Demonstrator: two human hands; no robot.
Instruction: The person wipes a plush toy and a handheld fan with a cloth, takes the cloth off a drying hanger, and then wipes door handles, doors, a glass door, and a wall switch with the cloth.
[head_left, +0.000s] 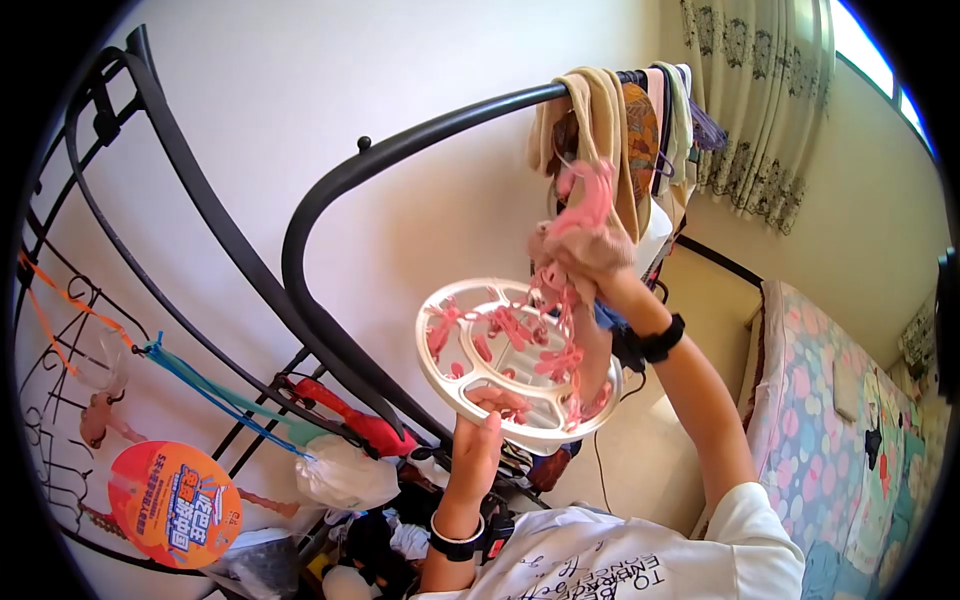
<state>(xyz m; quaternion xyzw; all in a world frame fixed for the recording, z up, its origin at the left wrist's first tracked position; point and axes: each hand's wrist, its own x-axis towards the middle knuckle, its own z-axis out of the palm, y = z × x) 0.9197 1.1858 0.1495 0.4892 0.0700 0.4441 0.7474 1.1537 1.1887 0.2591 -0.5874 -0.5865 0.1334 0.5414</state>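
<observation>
Head view: I see my left hand [474,450] clamped on the near rim of the round white plastic rack with pink clips [550,434], probably to steady it in mid-air beside the curved black metal frame [440,124]. My right hand [600,250], blurred, is closed beneath the upright pink plastic hook [597,190], seemingly bearing weight from above; 2 grips likely limit swinging.

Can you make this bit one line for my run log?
left hand: on white rack's rim | right hand: raised, holding pink hook | pink clips: on rack | beige cloth: over black rail
</observation>
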